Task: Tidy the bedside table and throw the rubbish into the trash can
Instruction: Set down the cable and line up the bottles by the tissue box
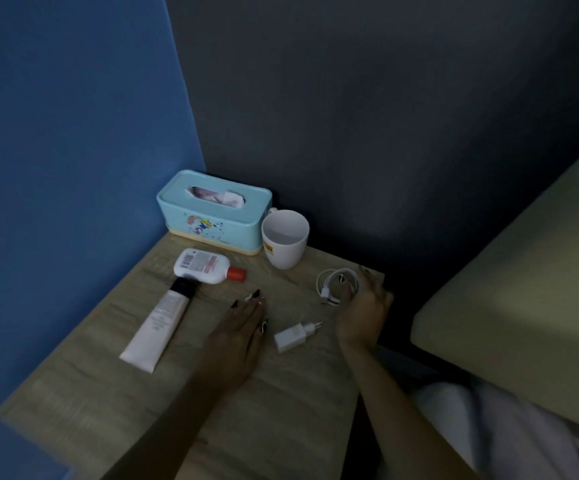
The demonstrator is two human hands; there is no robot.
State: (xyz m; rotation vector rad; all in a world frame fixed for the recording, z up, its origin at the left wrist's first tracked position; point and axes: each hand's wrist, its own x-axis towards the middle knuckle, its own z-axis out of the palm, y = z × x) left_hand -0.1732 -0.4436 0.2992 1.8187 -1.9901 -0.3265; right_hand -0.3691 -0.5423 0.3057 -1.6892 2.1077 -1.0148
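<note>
On the wooden bedside table (281, 403) lie a white bottle with a red cap (205, 266), a white tube with a black cap (158, 323), a white charger plug (296, 336) and a coiled white cable (336, 284). My right hand (364, 306) curls around the cable coil at the table's right edge. Flat on the table, fingers together, rests my left hand (243, 327), between the tube and the plug, holding nothing.
A light blue tissue box (211, 216) stands at the back corner with a white mug (284, 239) beside it. A blue wall is on the left, a dark wall behind. A bed mattress (523, 289) lies to the right. No trash can is in view.
</note>
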